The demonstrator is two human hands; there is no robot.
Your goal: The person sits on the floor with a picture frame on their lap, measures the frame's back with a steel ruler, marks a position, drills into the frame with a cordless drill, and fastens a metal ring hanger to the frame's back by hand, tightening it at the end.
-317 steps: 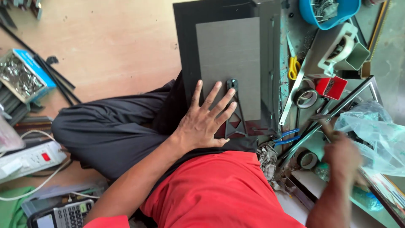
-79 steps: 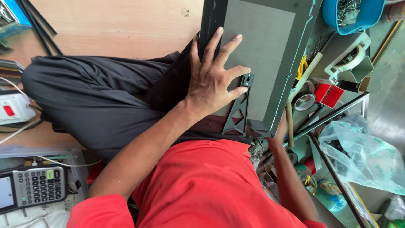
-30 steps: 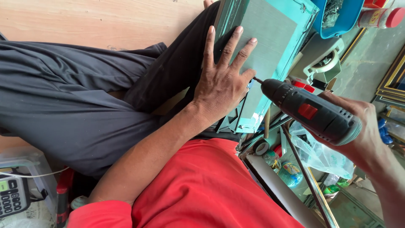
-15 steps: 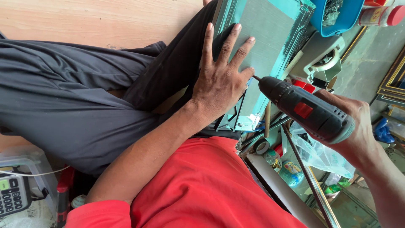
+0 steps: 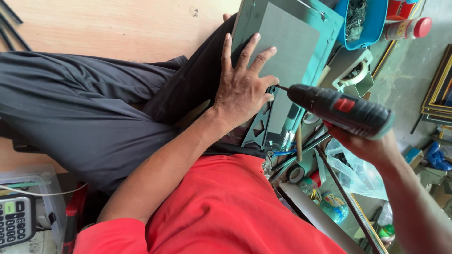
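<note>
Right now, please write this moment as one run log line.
left hand: flat on grey board | right hand: holds drill | drill tip: at left fingers, near board edge

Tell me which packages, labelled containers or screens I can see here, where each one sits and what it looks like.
Calculator: bottom left, dark body, grey keys, small greenish screen.
Bottle: top right beside the blue tub, lying down, red cap, yellowish label.
Plastic bag: right of centre, below the right hand, clear and crumpled.
Clear box: bottom left, around the calculator, see-through plastic.
</note>
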